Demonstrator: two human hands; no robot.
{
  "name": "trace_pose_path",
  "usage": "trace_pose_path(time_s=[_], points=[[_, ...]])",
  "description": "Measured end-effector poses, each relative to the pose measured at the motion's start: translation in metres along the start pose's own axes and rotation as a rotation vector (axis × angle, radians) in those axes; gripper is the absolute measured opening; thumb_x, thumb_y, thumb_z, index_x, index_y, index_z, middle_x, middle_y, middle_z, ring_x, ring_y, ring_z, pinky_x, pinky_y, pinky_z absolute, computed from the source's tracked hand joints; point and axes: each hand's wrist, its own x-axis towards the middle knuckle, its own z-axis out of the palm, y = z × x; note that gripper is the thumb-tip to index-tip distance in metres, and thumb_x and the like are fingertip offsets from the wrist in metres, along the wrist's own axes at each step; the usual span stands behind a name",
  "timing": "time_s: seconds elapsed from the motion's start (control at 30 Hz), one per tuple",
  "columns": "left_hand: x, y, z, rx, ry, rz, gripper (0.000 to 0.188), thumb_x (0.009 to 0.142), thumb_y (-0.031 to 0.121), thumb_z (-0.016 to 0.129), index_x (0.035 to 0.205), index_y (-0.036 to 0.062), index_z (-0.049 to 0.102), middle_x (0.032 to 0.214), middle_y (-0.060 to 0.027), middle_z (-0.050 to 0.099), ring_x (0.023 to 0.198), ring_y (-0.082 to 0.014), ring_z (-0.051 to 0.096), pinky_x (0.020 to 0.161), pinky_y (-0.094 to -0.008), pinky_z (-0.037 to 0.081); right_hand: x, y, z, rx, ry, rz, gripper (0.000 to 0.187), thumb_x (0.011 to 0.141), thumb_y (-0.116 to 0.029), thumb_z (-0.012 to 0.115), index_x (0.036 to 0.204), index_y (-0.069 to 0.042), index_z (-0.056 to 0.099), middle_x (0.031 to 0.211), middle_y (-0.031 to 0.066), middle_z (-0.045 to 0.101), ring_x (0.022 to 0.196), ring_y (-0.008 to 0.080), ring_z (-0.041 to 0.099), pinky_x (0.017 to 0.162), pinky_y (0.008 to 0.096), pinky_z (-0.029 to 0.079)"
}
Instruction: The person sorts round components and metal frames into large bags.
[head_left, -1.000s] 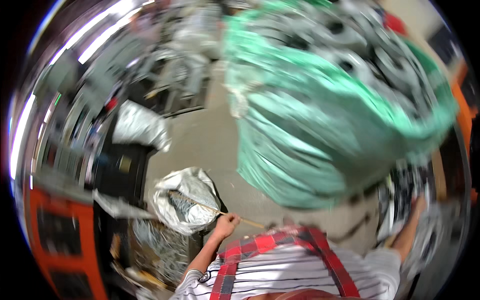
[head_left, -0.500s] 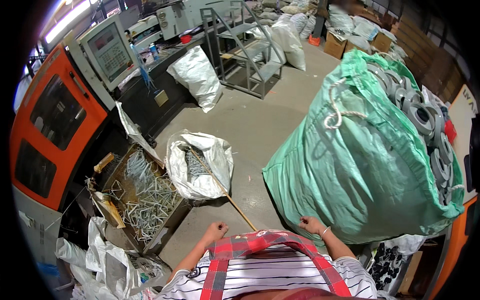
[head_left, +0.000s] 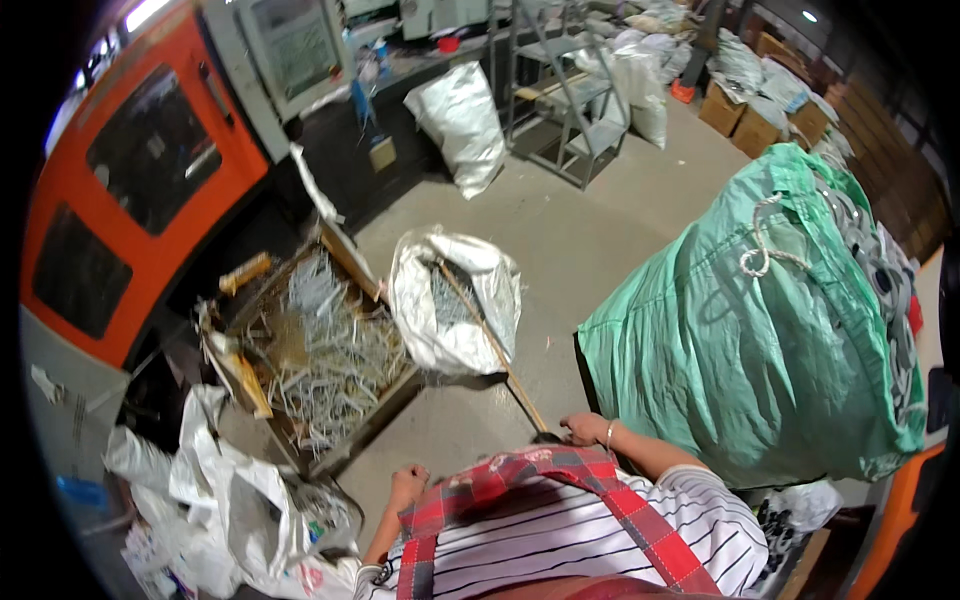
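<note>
A thin wooden stick [head_left: 507, 369] slants from the mouth of a white woven sack [head_left: 410, 315] down to the front of my red checked apron. Grey strip-like scraps [head_left: 452, 300] fill the sack. My right hand [head_left: 584, 429], with a bracelet at its wrist, reaches toward the stick's near end, fingers loosely bent and a small gap between. To the left, my left hand [head_left: 408, 484] hangs beside the apron with its fingers curled in, and nothing shows in it. Beyond it stands an open box [head_left: 372, 418] of tangled grey scraps.
A big green bag [head_left: 720, 350] of grey ring-shaped parts stands close on my right. Crumpled white sacks [head_left: 235, 500] lie at the lower left. An orange machine [head_left: 150, 150] rises on the left, and metal steps [head_left: 575, 95] stand farther back.
My view has turned, so the surroundings sit lower and further right. My right hand has come inward toward the stick's near end. My left hand has lowered nearer my side.
</note>
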Motion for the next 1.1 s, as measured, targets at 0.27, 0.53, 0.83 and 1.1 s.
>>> trace_pose_path(time_s=[0.27,0.53,0.83,1.1], points=[[-0.018,-0.172,0.084,0.125,-0.238,-0.038,0.045,0.078,0.043,0.061,0.1,0.0047,0.066,0.097,-0.0176,0.066,0.09,-0.0314,0.064,0.077,-0.0401,0.048,0.089,-0.081,-0.015,-0.061,-0.113,-0.25,0.034,0.077,-0.031,0.063,0.093,-0.001,0.064,0.086,0.0231,0.064,0.082,0.0419,0.06,0.069,0.0438,0.047],[-0.046,-0.087,0.05,-0.392,-0.325,-0.307,0.042,0.08,0.038,0.062,0.103,0.0041,0.067,0.098,-0.0148,0.067,0.088,-0.0276,0.064,0.077,-0.0369,0.048,0.176,-0.1,-0.04,0.057,-0.791,-0.414,0.026,0.08,-0.026,0.062,0.088,-0.001,0.065,0.084,0.0166,0.064,0.077,0.0292,0.059,0.068,0.0385,0.047],[-0.038,-0.074,0.008,-0.893,-0.29,-0.456,0.039,0.083,0.035,0.061,0.104,0.0026,0.066,0.096,-0.0119,0.068,0.085,-0.0218,0.063,0.074,-0.034,0.049,0.254,-0.152,-0.11,-0.075,-1.042,-0.399,0.028,0.08,-0.027,0.062,0.086,0.0,0.065,0.08,0.0141,0.064,0.075,0.0241,0.059,0.067,0.0377,0.047],[-0.048,-0.058,-0.048,-0.919,-0.388,-0.751,0.035,0.088,0.032,0.059,0.098,-0.0005,0.068,0.086,-0.0062,0.067,0.077,-0.0131,0.059,0.065,-0.031,0.048,0.276,-0.162,-0.082,0.001,-1.073,-0.37,0.029,0.08,-0.028,0.063,0.085,0.001,0.064,0.077,0.0119,0.063,0.074,0.0196,0.059,0.067,0.037,0.047]])
